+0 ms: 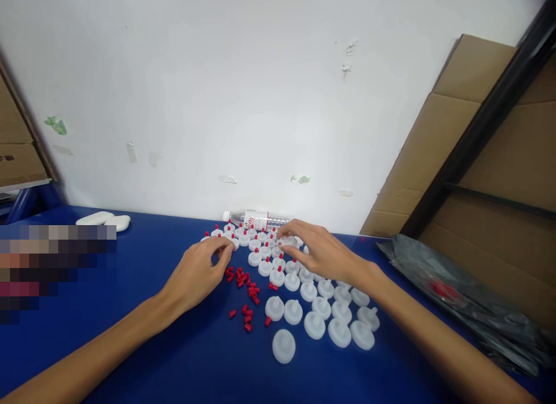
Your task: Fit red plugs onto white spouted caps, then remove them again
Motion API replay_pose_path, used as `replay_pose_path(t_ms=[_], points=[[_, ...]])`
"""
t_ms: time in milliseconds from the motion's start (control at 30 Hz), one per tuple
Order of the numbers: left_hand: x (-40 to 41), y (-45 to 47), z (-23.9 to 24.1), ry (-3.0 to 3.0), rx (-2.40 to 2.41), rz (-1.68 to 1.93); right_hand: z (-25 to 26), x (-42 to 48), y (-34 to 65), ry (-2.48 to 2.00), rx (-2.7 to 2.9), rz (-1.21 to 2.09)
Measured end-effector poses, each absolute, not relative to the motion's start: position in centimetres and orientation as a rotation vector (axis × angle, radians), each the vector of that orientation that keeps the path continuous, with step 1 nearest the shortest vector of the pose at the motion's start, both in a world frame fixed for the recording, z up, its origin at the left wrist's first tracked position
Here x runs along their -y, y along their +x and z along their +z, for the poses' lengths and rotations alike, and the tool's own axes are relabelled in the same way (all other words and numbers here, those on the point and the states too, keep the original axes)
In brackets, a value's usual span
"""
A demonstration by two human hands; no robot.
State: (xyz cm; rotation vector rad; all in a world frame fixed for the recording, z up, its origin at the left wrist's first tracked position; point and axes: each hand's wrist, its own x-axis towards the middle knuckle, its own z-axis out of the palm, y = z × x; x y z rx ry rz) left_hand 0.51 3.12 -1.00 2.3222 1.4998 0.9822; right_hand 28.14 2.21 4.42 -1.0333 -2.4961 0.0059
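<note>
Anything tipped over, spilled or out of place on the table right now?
The clear plastic water bottle lies on its side by the wall; small red plastic tips lie scattered loose beside the left hand.

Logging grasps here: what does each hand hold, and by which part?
The right hand pinches a white cap at its edge with the fingertips; the left hand is pinched shut, its contents too small to tell.

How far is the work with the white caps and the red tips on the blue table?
Done: the far caps near the bottle already carry red tips. In hand: the right grip holds one white cap; the left grip pinches beside the loose red tips, and what it holds is hidden. Left: the near caps have bare nozzles.
</note>
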Motion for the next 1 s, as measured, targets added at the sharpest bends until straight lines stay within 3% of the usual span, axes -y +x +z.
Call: replay_pose_path(t_ms=[333,600,833,1000], points=[[-0.4,2.1,-0.6,2.568,-0.995,1.021,4.4,1.4,24.3,-0.871,2.644,0.118],[-0.1,1.8,0.0,2.802,-0.988,1.0,4.6,1.6,24.4,-0.812,2.593,0.174],[-0.1,2.3,-0.1,2.802,-1.006,0.976,4.4,1.4,24.2,-0.752,2.672,-0.059],[-0.1,2.8,0.3,2.388,-0.931,0.997,5.0,1.4,24.2,-0.62,2.761,-0.422]])
